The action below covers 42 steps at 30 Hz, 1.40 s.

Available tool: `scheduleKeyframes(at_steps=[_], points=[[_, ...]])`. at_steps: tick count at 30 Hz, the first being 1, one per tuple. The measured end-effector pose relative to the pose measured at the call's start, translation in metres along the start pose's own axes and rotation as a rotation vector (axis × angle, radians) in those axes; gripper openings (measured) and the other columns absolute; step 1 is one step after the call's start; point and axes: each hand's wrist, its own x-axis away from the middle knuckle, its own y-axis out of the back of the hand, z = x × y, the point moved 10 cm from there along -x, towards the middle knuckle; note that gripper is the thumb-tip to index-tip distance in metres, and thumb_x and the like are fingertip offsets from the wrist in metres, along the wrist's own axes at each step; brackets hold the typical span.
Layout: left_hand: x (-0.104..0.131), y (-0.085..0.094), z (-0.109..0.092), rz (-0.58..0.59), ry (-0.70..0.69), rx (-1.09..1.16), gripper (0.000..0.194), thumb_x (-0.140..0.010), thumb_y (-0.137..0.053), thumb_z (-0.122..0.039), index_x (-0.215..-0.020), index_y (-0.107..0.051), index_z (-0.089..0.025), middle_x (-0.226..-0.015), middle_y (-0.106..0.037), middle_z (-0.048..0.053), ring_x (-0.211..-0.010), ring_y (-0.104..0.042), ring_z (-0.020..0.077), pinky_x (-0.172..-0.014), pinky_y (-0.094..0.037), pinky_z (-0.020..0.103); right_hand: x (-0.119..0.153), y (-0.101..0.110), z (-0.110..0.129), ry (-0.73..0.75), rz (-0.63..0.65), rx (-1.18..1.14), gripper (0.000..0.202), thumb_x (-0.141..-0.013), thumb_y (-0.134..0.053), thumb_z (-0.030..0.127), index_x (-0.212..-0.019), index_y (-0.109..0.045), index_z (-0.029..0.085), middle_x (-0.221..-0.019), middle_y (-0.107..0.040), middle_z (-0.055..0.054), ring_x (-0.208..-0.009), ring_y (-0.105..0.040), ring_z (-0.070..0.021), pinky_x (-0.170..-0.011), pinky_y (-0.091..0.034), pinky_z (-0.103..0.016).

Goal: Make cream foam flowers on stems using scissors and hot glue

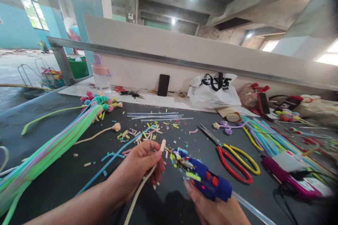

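Near the middle of the dark table, my left hand (146, 163) pinches a cream-coloured stem (139, 190) just below its thick upper end, which points up. The stem hangs down towards the bottom edge of the view. My right hand (211, 205) grips a blue glue gun (208, 179) from below, with a clear glue stick out of its rear. The gun's nozzle, crusted with coloured scraps, points left at the cream stem's tip, a small gap apart. A red light glows on the gun's side.
Scissors (235, 158) lie open right of the gun. Small cut pieces (142, 133) and clear sticks (158, 115) lie ahead. Bundled coloured stems (60, 140) are at left, more (269, 137) at right. A bottle (102, 79), phone (163, 85) and white bag (213, 91) stand behind.
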Motion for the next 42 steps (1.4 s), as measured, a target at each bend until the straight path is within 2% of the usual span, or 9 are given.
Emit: scheduleKeyframes(at_steps=[5, 10, 15, 24, 29, 32, 35, 38, 42], points=[[0.0, 0.001, 0.002, 0.002, 0.006, 0.005, 0.019, -0.079, -0.057, -0.035, -0.08, -0.047, -0.019, -0.06, -0.059, -0.002, -0.043, -0.051, 0.0091, -0.043, -0.038, 0.021, 0.001, 0.0, -0.007, -0.051, -0.033, 0.123, 0.039, -0.075, -0.053, 0.048, -0.046, -0.044, 0.024, -0.027, -0.038, 0.004, -0.03, -0.042, -0.0135, -0.04, -0.035, -0.028], [0.0, 0.0, 0.002, 0.011, 0.004, -0.015, 0.017, -0.082, -0.053, -0.033, -0.077, -0.047, -0.018, -0.06, -0.058, -0.002, -0.043, -0.05, 0.0087, -0.043, -0.038, 0.021, 0.002, -0.002, -0.003, -0.063, -0.011, 0.093, 0.035, -0.071, -0.058, 0.047, -0.048, -0.044, 0.024, -0.027, -0.037, 0.005, -0.03, -0.041, -0.0132, -0.04, -0.034, -0.027], [-0.001, 0.0, 0.004, 0.019, 0.016, -0.032, 0.017, -0.083, -0.052, -0.032, -0.077, -0.046, -0.018, -0.06, -0.059, -0.002, -0.042, -0.051, 0.0083, -0.043, -0.039, 0.021, 0.003, 0.003, -0.004, -0.141, -0.065, 0.092, 0.041, -0.072, -0.054, 0.049, -0.045, -0.038, 0.023, -0.029, -0.036, 0.004, -0.03, -0.04, -0.012, -0.038, -0.034, -0.026], [-0.001, 0.002, 0.004, 0.005, 0.03, -0.012, 0.017, -0.083, -0.052, -0.032, -0.077, -0.046, -0.017, -0.059, -0.058, -0.002, -0.04, -0.05, 0.0076, -0.04, -0.038, 0.019, -0.001, 0.001, -0.001, -0.052, -0.076, 0.154, 0.029, -0.069, -0.058, 0.037, -0.047, -0.048, 0.023, -0.026, -0.037, 0.006, -0.03, -0.041, -0.013, -0.04, -0.036, -0.026], [-0.002, -0.001, 0.006, 0.038, 0.047, 0.034, 0.021, -0.08, -0.056, -0.035, -0.073, -0.046, -0.017, -0.057, -0.058, -0.002, -0.039, -0.049, 0.0072, -0.038, -0.037, 0.018, 0.003, 0.004, -0.004, -0.116, -0.13, 0.182, 0.033, -0.071, -0.052, 0.041, -0.045, -0.042, 0.023, -0.026, -0.034, 0.006, -0.028, -0.038, -0.0115, -0.037, -0.033, -0.025], [-0.003, -0.002, 0.009, 0.079, 0.078, 0.103, 0.021, -0.08, -0.057, -0.034, -0.072, -0.047, -0.017, -0.057, -0.057, -0.002, -0.038, -0.05, 0.007, -0.036, -0.037, 0.016, 0.004, 0.009, -0.006, -0.141, -0.177, 0.187, 0.029, -0.07, -0.052, 0.041, -0.05, -0.046, 0.023, -0.026, -0.031, 0.007, -0.027, -0.038, -0.0121, -0.035, -0.033, -0.024], [-0.004, -0.002, 0.011, 0.118, 0.101, 0.178, 0.019, -0.081, -0.057, -0.031, -0.072, -0.048, -0.016, -0.058, -0.056, -0.002, -0.039, -0.05, 0.0061, -0.035, -0.037, 0.015, -0.006, 0.015, 0.0, -0.01, -0.162, 0.231, 0.023, -0.072, -0.052, 0.041, -0.058, -0.053, 0.022, -0.034, -0.041, 0.005, -0.032, -0.043, -0.0134, -0.038, -0.035, -0.025], [-0.004, 0.004, 0.008, 0.114, 0.094, 0.232, 0.016, -0.082, -0.056, -0.028, -0.075, -0.049, -0.016, -0.06, -0.055, -0.003, -0.041, -0.051, 0.0055, -0.035, -0.036, 0.014, -0.021, 0.026, 0.005, 0.167, -0.119, 0.412, 0.02, -0.072, -0.057, 0.042, -0.069, -0.058, 0.021, -0.054, -0.057, 0.001, -0.049, -0.054, -0.0169, -0.047, -0.04, -0.025], [-0.007, 0.013, 0.001, 0.076, 0.089, 0.268, 0.011, -0.083, -0.056, -0.023, -0.076, -0.05, -0.015, -0.06, -0.055, -0.003, -0.041, -0.05, 0.0045, -0.037, -0.038, 0.013, -0.038, 0.039, 0.002, 0.338, -0.053, 0.636, 0.019, -0.068, -0.062, 0.035, -0.076, -0.051, 0.021, -0.075, -0.059, -0.002, -0.066, -0.057, -0.0185, -0.062, -0.043, -0.027]])
